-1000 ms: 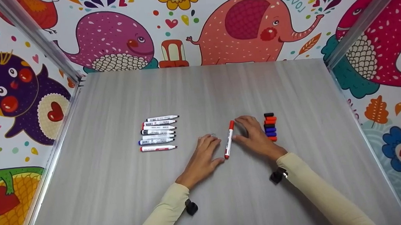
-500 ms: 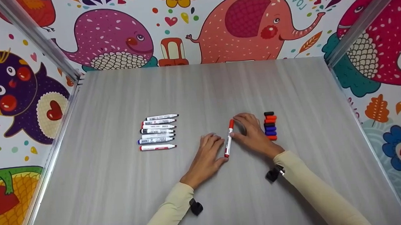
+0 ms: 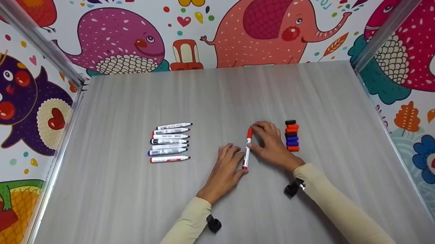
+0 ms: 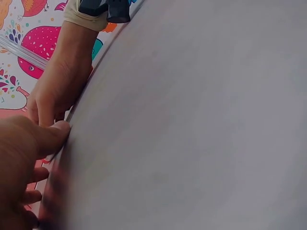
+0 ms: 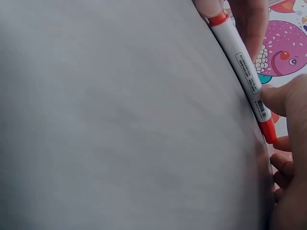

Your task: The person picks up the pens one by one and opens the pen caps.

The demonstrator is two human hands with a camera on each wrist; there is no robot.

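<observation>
A white marker with a red cap (image 3: 247,150) lies slanted on the table between both hands in the head view. My left hand (image 3: 224,170) holds its lower red end, the thumb at the tip and fingers along the left side. My right hand (image 3: 273,147) holds the upper part, thumb against the barrel and index finger by the cap's end. The right wrist view shows the marker (image 5: 242,69) closely, with the right thumb on its printed barrel. In the left wrist view the left hand (image 4: 24,153) hides most of the marker.
Several uncapped markers (image 3: 169,141) lie in a row to the left, tips pointing right. A column of loose black, red and blue caps (image 3: 292,135) sits just right of my right hand. Metal rails and patterned walls border the grey table (image 3: 216,95).
Both hands have closed in slightly on the marker; the left thumb has come up to its lower end and the right thumb to its barrel. The whole view has shifted a little.
</observation>
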